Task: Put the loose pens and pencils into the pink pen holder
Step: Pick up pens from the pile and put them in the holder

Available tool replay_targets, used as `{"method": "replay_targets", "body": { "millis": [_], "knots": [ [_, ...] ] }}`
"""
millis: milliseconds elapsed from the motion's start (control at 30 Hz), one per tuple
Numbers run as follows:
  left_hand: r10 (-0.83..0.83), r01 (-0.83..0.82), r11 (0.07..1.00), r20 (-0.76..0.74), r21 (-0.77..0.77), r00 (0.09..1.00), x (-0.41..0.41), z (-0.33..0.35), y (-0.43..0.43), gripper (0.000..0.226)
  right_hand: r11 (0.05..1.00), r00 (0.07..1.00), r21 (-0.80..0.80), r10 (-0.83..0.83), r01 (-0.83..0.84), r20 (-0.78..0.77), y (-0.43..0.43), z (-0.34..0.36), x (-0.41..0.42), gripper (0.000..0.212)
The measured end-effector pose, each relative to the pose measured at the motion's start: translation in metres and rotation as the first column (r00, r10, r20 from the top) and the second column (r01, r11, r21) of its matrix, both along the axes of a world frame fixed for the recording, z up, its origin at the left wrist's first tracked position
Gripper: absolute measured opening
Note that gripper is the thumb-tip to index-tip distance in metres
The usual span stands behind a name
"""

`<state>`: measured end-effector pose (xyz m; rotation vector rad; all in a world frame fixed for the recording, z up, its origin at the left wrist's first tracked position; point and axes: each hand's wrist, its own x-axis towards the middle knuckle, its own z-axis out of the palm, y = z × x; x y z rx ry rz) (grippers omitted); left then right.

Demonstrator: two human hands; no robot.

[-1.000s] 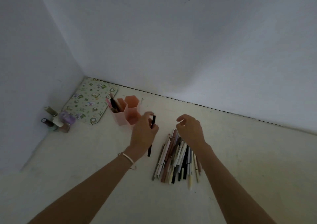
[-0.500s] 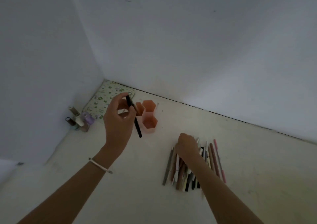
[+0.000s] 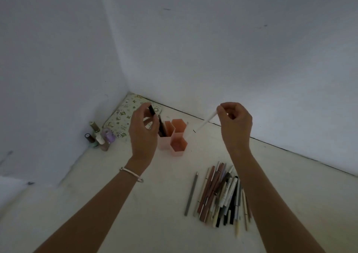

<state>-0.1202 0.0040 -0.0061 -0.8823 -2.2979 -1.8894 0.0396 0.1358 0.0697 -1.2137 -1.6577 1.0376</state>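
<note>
The pink pen holder (image 3: 178, 144), made of hexagonal cells, stands near the corner of the pale surface. My left hand (image 3: 142, 133) pinches a black pen (image 3: 152, 110) above the holder's left cell, which holds a few dark pens. My right hand (image 3: 235, 123) is raised to the right of the holder and pinches a white pen (image 3: 205, 121) that slants down towards the holder. A pile of loose pens and pencils (image 3: 220, 191) lies on the surface below my right forearm.
A patterned flat pad (image 3: 124, 120) lies in the corner behind the holder. Several small bottles (image 3: 99, 138) stand against the left wall. White walls close in at the left and back.
My left hand has carried the black pen from beside the pile up to the holder's left cell. My right hand has lifted off the pile holding a white pen.
</note>
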Motion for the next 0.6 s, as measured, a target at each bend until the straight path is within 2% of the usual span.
{"method": "replay_targets", "body": {
  "millis": [133,167,233,367,500,600],
  "knots": [
    [-0.003,-0.072,0.965,-0.286,-0.251,0.958,0.006,-0.017,-0.012,0.023,0.996,0.994,0.082,-0.019,0.028,-0.105,-0.014,-0.007,-0.018,0.005],
    [-0.001,-0.078,0.961,-0.285,-0.265,0.958,0.005,-0.018,-0.016,0.024,0.994,0.993,0.106,-0.007,0.02,-0.115,-0.019,-0.01,-0.024,0.005],
    [0.038,-0.085,0.966,-0.193,-0.243,0.98,-0.001,-0.017,-0.023,0.028,0.987,0.994,0.161,0.03,-0.012,-0.109,-0.029,-0.017,-0.036,0.005],
    [0.086,-0.095,0.985,-0.067,-0.143,0.994,-0.007,-0.009,-0.036,0.033,0.947,0.991,0.294,0.135,-0.129,0.0,-0.046,-0.038,-0.052,0.009],
    [0.04,-0.042,0.996,-0.031,-0.076,0.999,0.009,-0.002,-0.045,0.03,0.895,0.951,0.333,0.243,-0.295,0.19,-0.056,-0.055,-0.058,0.006],
    [-0.057,0.055,0.988,-0.01,-0.142,0.998,0.04,-0.014,-0.05,0.031,0.828,0.924,0.428,0.258,-0.363,0.284,-0.057,-0.062,-0.051,0.01]
  ]
}}
